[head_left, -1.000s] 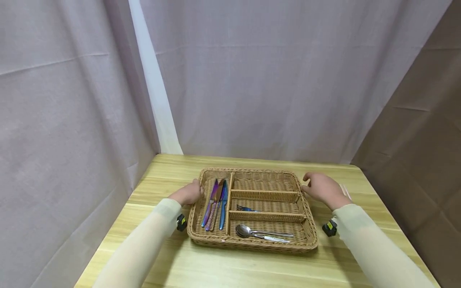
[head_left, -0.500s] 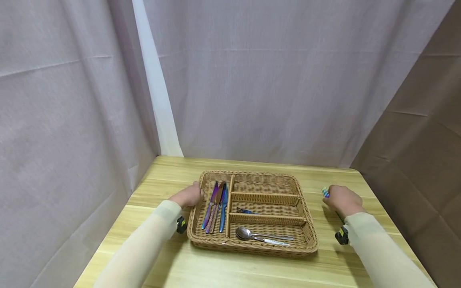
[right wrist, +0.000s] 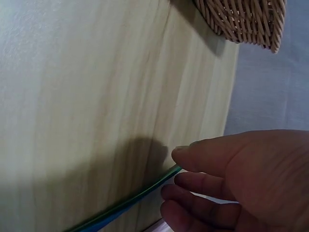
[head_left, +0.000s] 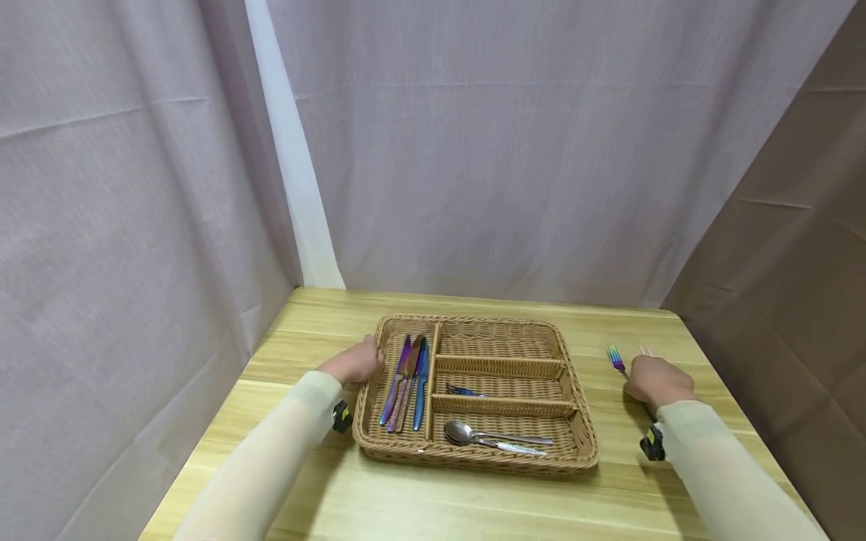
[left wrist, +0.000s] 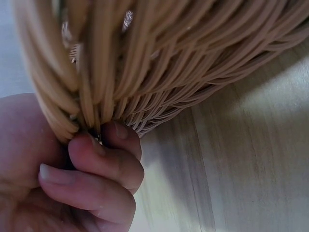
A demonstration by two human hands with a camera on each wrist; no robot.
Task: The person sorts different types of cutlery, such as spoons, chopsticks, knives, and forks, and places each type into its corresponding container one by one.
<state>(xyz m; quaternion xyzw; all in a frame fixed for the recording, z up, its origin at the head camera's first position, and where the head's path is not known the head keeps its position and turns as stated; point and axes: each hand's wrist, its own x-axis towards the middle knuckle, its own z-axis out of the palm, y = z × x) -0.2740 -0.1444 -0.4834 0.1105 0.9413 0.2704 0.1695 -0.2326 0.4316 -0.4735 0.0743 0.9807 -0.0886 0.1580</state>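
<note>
A woven wicker cutlery tray [head_left: 501, 464] with several compartments lies on the table. My left hand [head_left: 355, 362] grips its left rim; in the left wrist view, curled fingers [left wrist: 104, 166] hold the wicker edge. Right of the tray, my right hand [head_left: 659, 381] is over a rainbow-coloured fork [head_left: 616, 358] on the table. The thumb and index finger pinch its handle [right wrist: 140, 195] in the right wrist view. The hand hides the middle of the fork. Several knives [head_left: 406, 383], a blue fork [head_left: 464, 391] and a spoon [head_left: 458, 431] lie in the tray.
Thin pale tips of another item [head_left: 646, 350] show behind my right hand; its kind is unclear. A light-handled utensil [head_left: 519, 448] lies beside the spoon. Grey curtains [head_left: 473, 150] hang around the wooden table [head_left: 446, 503].
My right hand has left the area of the tray's right rim and moved right and toward me, onto the rainbow fork. My left hand stays on the left rim.
</note>
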